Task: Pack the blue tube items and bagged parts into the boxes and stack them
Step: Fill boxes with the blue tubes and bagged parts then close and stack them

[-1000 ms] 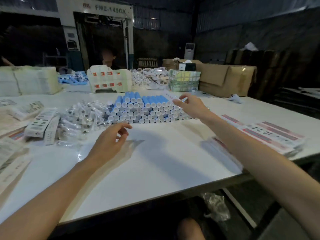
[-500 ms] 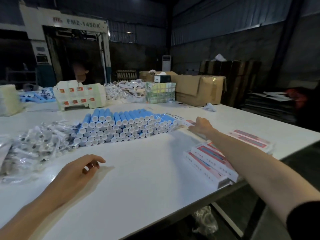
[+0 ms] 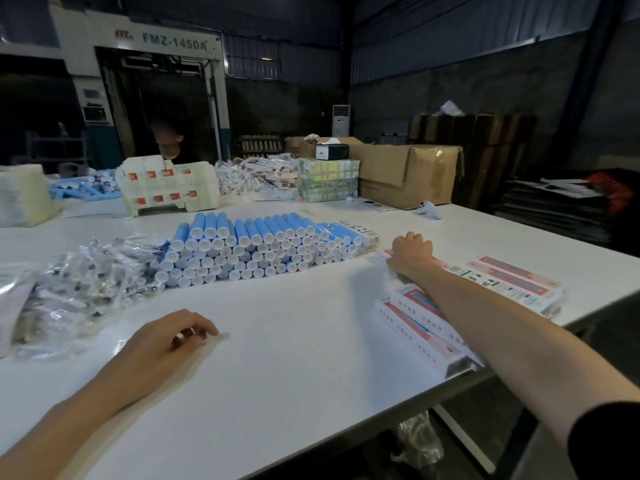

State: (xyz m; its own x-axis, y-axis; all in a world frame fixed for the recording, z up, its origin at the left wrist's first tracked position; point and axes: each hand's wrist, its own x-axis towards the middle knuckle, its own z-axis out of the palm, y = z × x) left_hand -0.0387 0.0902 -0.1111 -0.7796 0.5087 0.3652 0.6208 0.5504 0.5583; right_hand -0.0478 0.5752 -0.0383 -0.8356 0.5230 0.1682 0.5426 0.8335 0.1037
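We're fetching a flat pink cardboard carton [image 3: 383, 255] just right of the white-capped blue plastic tubes [image 3: 256, 247], right hand [image 3: 412, 252] curled, grip unclear, left hand [image 3: 173, 336] loose, empty; unfolding's probably next.

Hidden and cut-off areas

The right hand [image 3: 412, 252] shows only its back; the fingers are out of sight, so a grip on the flat boxes [image 3: 512, 277] cannot be confirmed. The forearm [image 3: 485, 306] covers part of the near box stack [image 3: 408, 323]. The bagged parts [image 3: 79, 285] run off the left edge. Box print is too small to read.
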